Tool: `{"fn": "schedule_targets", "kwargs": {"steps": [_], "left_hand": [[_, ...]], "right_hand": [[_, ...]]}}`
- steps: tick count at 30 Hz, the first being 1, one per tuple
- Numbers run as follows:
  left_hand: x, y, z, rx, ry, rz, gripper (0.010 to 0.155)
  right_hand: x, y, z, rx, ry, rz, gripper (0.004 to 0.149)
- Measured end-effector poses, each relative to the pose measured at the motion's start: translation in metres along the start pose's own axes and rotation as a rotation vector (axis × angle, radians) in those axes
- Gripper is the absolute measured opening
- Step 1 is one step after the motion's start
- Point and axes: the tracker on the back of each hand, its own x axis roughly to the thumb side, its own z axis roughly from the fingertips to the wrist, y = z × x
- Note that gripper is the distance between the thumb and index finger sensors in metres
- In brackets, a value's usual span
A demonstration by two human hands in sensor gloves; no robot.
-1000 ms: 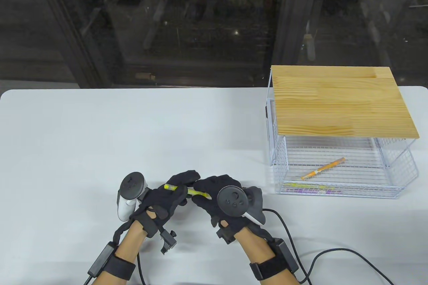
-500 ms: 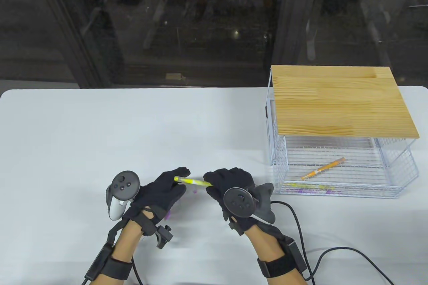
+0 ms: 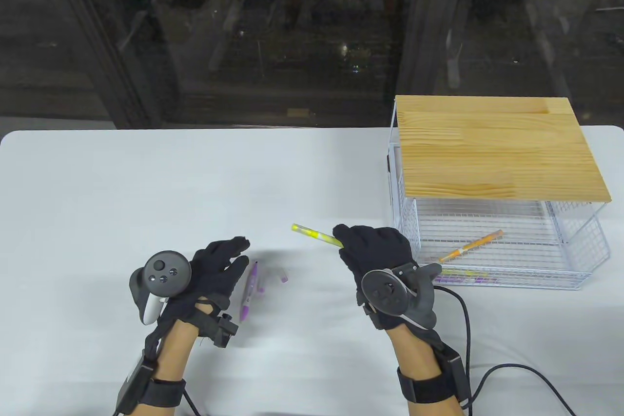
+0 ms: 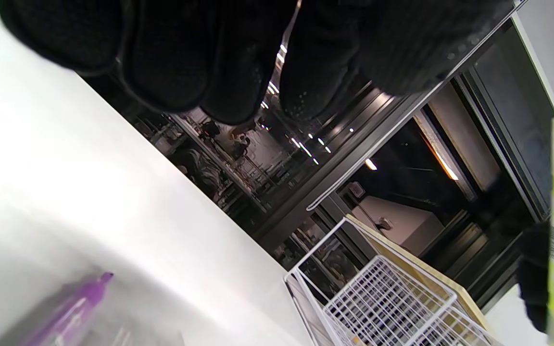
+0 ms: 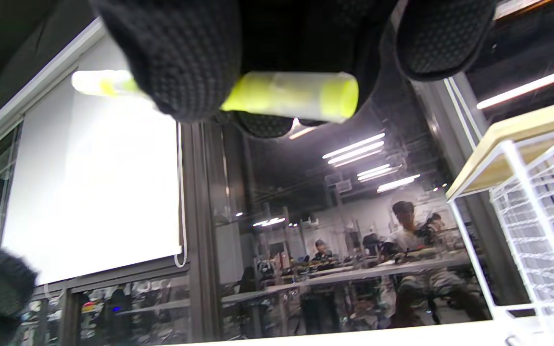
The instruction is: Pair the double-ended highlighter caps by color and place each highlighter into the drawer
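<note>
My right hand pinches the yellow highlighter near one end, thumb and fingers curled round the barrel, the rest of it sticking out toward ten o'clock above the tabletop. In the right wrist view the capped end pokes out past my fingertip: a smooth, translucent plastic tube with a yellow tip, round and hard. I judge it light and stiff, a little slippery against bare skin but less so against the knitted, dotted glove fabric. Held this far from its middle it could swing, so I would carry it level and let it go low over the wire.

My left hand is released, fingers loosely spread and holding nothing, hovering just at nine o'clock of the purple highlighter, which lies flat on the tabletop. A small purple cap lies near it, at three o'clock. That cap is tiny and likely to roll or skid; a fingertip pinch across its sides should suit it.

The drawer, a white wire basket pulled out under a pale wooden top, sits at three o'clock of my right hand. An orange highlighter already lies on its grid floor; the gaps look narrower than a pen.
</note>
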Motion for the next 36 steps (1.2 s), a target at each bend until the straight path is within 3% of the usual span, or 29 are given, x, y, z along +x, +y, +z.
{"fn": "schedule_targets", "kwargs": {"steps": [13,36], "left_hand": [[-0.004,0.005,0.0,0.028,0.024,-0.063,0.057],[-0.006,0.005,0.001,0.019,0.036,-0.065,0.056]], "right_hand": [[-0.036,-0.033,0.001,-0.101,0.119,0.067,0.047],[-0.136,-0.041,0.019,0.051,0.535,0.106,0.045]]}}
